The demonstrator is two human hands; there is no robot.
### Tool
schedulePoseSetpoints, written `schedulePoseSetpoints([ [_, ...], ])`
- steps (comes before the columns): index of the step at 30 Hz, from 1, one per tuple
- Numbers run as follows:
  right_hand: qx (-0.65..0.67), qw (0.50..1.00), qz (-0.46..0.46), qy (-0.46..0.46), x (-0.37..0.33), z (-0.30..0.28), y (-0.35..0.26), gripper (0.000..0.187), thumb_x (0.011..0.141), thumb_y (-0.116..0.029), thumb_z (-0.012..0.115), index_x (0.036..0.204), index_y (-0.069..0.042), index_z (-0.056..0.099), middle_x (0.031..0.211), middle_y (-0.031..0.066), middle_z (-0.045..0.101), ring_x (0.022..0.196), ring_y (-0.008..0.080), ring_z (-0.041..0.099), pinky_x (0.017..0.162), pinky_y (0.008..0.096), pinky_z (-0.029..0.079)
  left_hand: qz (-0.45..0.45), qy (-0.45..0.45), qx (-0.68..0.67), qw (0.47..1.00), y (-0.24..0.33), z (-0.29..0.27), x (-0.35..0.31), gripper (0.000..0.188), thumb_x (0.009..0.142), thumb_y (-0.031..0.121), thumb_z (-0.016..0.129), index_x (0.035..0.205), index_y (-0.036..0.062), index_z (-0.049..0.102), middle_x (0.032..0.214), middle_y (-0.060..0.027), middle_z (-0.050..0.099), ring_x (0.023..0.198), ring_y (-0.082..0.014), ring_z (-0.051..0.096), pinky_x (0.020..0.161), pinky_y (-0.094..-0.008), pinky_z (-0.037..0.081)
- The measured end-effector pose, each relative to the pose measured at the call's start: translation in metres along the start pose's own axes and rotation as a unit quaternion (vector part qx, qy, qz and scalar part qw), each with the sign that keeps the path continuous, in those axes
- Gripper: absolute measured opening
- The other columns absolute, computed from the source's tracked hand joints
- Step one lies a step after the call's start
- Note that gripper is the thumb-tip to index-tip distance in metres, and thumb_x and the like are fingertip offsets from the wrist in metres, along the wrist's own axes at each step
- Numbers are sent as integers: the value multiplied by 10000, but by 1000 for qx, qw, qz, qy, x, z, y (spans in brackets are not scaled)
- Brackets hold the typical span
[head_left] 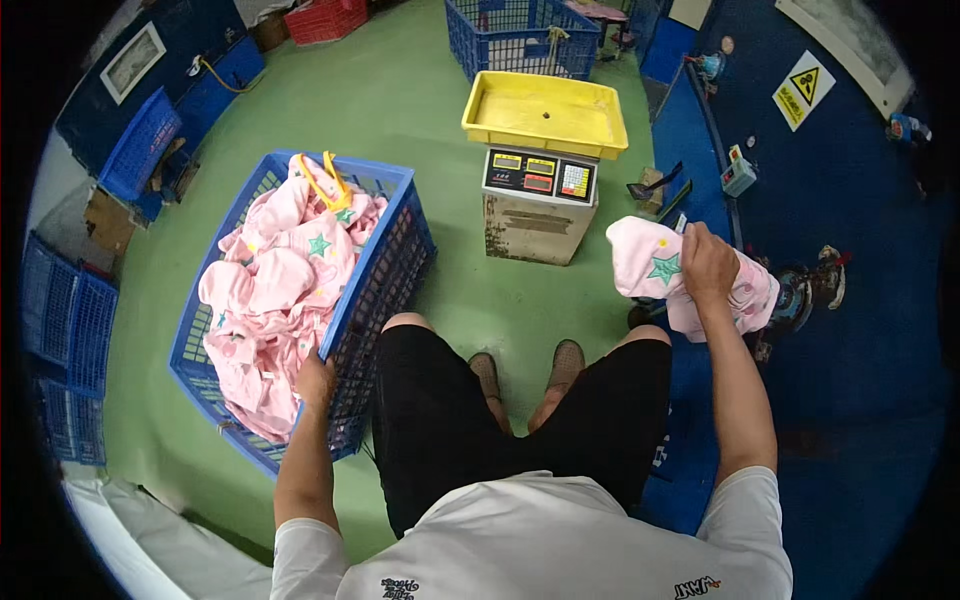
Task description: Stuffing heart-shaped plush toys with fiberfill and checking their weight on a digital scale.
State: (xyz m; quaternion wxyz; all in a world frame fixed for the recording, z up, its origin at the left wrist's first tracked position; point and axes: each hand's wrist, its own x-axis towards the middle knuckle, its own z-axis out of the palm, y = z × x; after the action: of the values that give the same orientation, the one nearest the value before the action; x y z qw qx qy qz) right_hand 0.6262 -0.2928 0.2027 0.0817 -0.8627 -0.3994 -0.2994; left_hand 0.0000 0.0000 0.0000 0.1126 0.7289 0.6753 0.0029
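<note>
White shirt (560, 545); right grip (710, 264) clenching pink cloth (686, 312), long axis crosswise, starred end (637, 255) leftward; left grip (315, 384) closure unclear.

We note the left arm (304, 485) reaching forward, left hand (316, 381) nearer the body, partly hidden; right arm (742, 400) extended, right hand (709, 262) farther ahead, curled tight.

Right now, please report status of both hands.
Right hand gripping pink cloth. Left hand at rim of blue basket, pink garments inside. Yellow-trayed scale standing ahead.
</note>
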Motion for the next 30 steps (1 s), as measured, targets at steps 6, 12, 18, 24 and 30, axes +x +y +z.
schedulePoseSetpoints([
  [6,10,1000,-19,14,4,6,-2,335,1030,-315,456,839,-80,597,693,145,661,611,370,621,574,488,462,-14,20,24,999,16,-14,-14,385,919,392,560,1179,113,614,961,-187,729,869,-414,700,731,-515,542],
  [12,-12,1000,-20,-6,4,14,14,364,1056,-328,412,871,-74,595,724,169,662,629,400,608,586,505,450,-18,30,27,999,28,-15,-20,511,905,490,586,1240,105,609,978,-173,733,883,-409,702,764,-499,549],
  [18,54,998,-37,-8,-2,12,21,337,1006,-333,462,854,-69,606,735,171,664,638,400,610,594,527,437,-60,-61,-172,981,49,-31,-8,697,879,565,648,1318,28,583,1008,-196,726,887,-336,703,798,-415,550],
  [24,91,996,-16,8,8,2,-5,328,973,-344,532,802,-93,657,749,105,698,662,341,651,634,455,499,104,113,-417,896,148,-59,19,385,978,264,619,1212,-42,625,1125,-169,690,1001,-239,644,924,-321,498],
  [30,148,989,-3,-14,1,-4,14,325,978,-328,536,843,-62,666,849,102,710,771,317,656,705,440,498,262,-330,-545,725,378,-110,-62,431,1002,320,633,1296,8,593,1184,-131,671,1058,-202,636,945,-300,485],
])
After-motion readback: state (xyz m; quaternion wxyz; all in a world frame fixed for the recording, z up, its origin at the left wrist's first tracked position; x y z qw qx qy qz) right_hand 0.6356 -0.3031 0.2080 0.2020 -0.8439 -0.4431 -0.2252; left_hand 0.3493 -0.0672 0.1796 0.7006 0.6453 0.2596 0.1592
